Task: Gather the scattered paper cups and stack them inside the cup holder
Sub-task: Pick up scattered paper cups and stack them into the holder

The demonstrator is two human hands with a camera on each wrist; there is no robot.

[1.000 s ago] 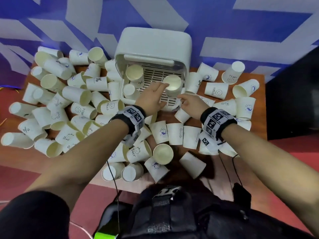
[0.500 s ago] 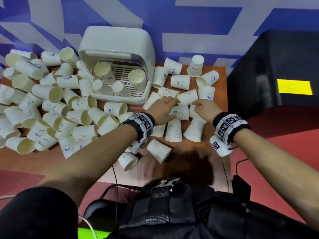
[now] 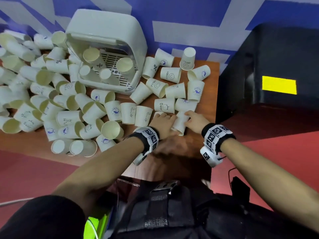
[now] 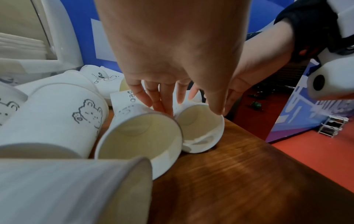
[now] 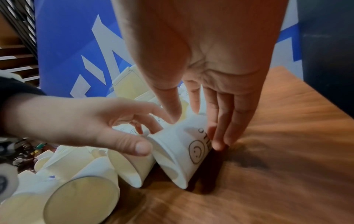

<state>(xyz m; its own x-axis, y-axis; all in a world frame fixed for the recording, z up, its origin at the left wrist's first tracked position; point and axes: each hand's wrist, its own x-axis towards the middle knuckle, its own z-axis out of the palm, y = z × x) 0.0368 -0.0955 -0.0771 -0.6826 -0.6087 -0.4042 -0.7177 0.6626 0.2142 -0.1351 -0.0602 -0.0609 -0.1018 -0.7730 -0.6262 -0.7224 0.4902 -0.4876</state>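
The white cup holder (image 3: 110, 25) stands at the back of the wooden table (image 3: 172, 161) with several paper cups inside it. Many more cups lie scattered around it. Near the table's right front corner, two cups lie side by side with their mouths towards me. My right hand (image 3: 189, 116) (image 5: 195, 131) pinches the smiley-face cup (image 5: 182, 151) (image 4: 199, 128), thumb on top and fingers on its far side. My left hand (image 3: 165, 116) (image 4: 172, 106) curls over the neighbouring cup (image 4: 139, 139) (image 5: 130, 166), with its thumb by the rim.
A dense heap of cups (image 3: 43, 100) covers the table's left half. More cups (image 3: 170, 75) lie right of the holder, and one stands upside down (image 3: 188, 58) at the back. A black cabinet (image 3: 267, 66) adjoins the table's right edge. Red floor lies below.
My left hand has left a cup in the holder. Both hands moved right and back towards me and now hold two cups near the table's right front corner. The head view swung right.
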